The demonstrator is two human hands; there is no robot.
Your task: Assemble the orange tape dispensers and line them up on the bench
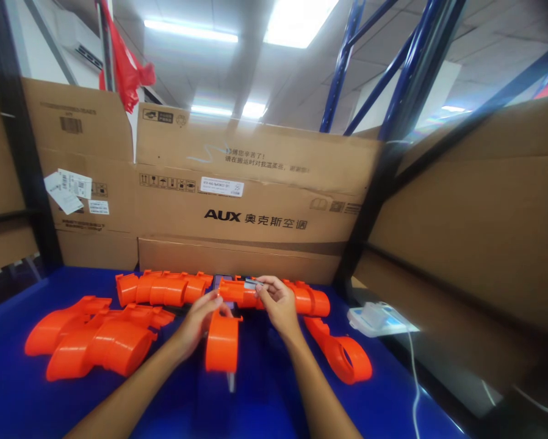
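My left hand (195,324) is closed around the upper part of an orange plastic piece (222,350), which has a wide curved band hanging toward me. A pale strip (231,381) shows below that band. Just right of it, my right hand (279,305) pinches a small grey flat piece (252,283) between thumb and fingers, over the top of the orange parts. What the grey piece is, I cannot make out. Behind both hands runs a row of similar orange parts (168,289), partly covered by my fingers. A dark flat object, mostly hidden, lies behind my left hand.
More orange parts (102,344) lie in a group at left, and one looped orange part (347,358) rests at right. A white plastic box (379,318) with a cable stands at the right edge of the blue table (173,402). Cardboard panels (255,183) wall the back and sides.
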